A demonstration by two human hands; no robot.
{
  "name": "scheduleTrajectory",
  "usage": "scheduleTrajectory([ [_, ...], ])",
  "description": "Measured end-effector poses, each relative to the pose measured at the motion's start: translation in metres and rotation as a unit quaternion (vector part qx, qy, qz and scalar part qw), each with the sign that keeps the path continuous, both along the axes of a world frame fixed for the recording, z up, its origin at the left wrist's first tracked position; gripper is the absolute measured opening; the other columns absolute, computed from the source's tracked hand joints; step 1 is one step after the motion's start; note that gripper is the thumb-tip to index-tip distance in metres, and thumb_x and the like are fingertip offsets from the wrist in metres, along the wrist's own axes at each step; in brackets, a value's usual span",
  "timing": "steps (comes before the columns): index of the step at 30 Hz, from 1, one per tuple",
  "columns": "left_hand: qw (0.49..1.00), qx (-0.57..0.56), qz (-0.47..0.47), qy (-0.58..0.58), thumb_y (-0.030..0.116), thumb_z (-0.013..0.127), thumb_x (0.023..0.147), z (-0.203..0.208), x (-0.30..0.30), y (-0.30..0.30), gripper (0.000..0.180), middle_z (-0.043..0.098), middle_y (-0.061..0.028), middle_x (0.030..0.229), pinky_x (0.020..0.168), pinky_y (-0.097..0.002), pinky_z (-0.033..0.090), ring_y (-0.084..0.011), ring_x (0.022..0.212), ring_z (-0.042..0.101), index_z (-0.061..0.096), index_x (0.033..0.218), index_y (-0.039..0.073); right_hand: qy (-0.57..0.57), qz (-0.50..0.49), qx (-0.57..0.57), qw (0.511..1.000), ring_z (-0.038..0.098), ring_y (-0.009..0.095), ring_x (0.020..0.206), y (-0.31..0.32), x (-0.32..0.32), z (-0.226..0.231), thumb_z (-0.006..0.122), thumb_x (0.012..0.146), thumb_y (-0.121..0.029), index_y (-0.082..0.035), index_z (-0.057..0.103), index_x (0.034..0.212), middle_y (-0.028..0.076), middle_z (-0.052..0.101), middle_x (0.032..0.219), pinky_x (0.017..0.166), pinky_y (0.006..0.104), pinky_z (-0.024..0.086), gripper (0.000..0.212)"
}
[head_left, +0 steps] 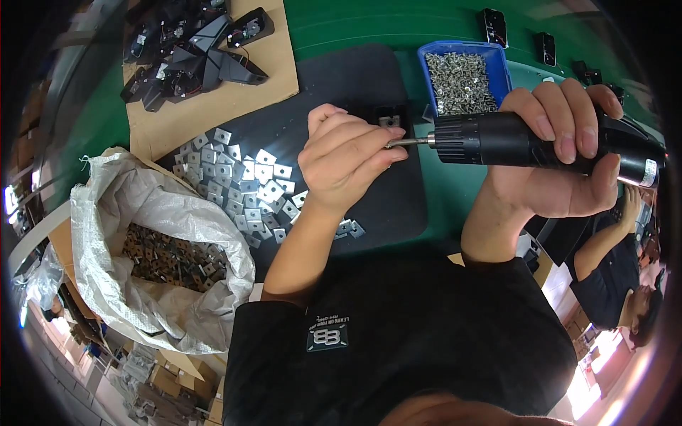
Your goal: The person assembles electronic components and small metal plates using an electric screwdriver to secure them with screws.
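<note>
My right hand (561,142) is wrapped round a black electric screwdriver (497,138), held nearly level with its bit (412,141) pointing left. The fingers of my left hand (348,153) are closed in a pinch at the bit's tip; what they hold there is too small and hidden to make out. Just beyond those fingertips, a black plastic housing (384,112) with a small metal plate in it lies on the dark mat (355,78), partly hidden by my hand. Left of my left hand, many square metal plates with holes (263,172) are spread over the mat.
A blue bin (506,78) of small screws stands beyond the screwdriver. Black housings with wires (206,50) pile on cardboard (284,78) at far left. A white woven sack (96,241) of metal pieces sits near left. Another person (604,263) is at right; black units (493,28) lie far right.
</note>
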State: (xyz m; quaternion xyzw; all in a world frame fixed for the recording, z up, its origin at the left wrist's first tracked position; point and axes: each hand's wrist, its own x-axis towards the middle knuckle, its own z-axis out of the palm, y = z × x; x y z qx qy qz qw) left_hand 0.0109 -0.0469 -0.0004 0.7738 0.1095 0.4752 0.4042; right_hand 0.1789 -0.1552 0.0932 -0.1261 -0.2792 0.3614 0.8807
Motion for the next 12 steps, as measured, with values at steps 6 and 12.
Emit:
scheduleTrajectory([
  [6, 1.0, -0.001, 0.025, 0.01, 0.02, 0.085, 0.068, -0.0027, -0.0042, -0.0013, 0.024, 0.072, -0.001, 0.078, 0.078, -0.0333, 0.036, -0.0176, 0.077, 0.061, 0.077, 0.086, 0.007, 0.02, 0.015, 0.015, 1.0, 0.053, 0.009, 0.076, 0.0007, 0.0007, -0.0046, 0.072, 0.079, -0.015, -0.01, 0.055, 0.117, -0.004, 0.055, 0.084, 0.081, 0.028, 0.042, 0.041],
  [12, 1.0, -0.004, 0.023, 0.0, 0.018, 0.086, 0.067, -0.0032, -0.0028, 0.0008, 0.026, 0.073, -0.0013, 0.079, 0.078, -0.0339, 0.035, -0.0178, 0.078, 0.061, 0.078, 0.09, 0.007, 0.028, 0.017, 0.02, 0.999, 0.054, 0.01, 0.075, 0.0016, 0.0011, -0.0058, 0.071, 0.079, -0.015, -0.009, 0.056, 0.117, -0.003, 0.055, 0.084, 0.081, 0.0283, 0.043, 0.041],
])
